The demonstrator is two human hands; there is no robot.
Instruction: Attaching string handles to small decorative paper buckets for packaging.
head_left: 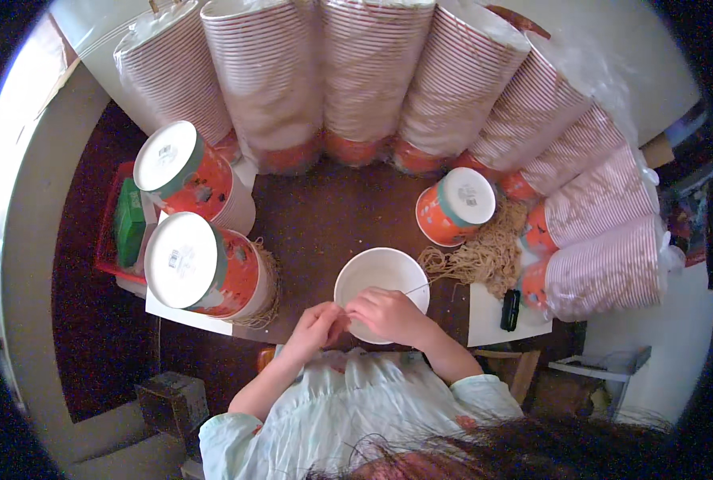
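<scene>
An open white paper bucket [380, 268] stands at the table's front edge, its inside facing up. My right hand [388, 317] is over its near part, fingers closed on a thin string [417, 286]. From there the string runs right toward a tangled pile of tan string [492, 254]. My left hand [318, 326] is by the bucket's left rim, its fingertips pinched together close to my right fingers. What the left fingers pinch is too small to make out.
Upside-down orange printed buckets stand at left [232, 268] and right [439, 216]. Tall plastic-wrapped stacks of buckets [376, 72] curve round the back and right. A small black object [510, 310] lies at right. A red basket [107, 232] with a green box [130, 220] sits far left.
</scene>
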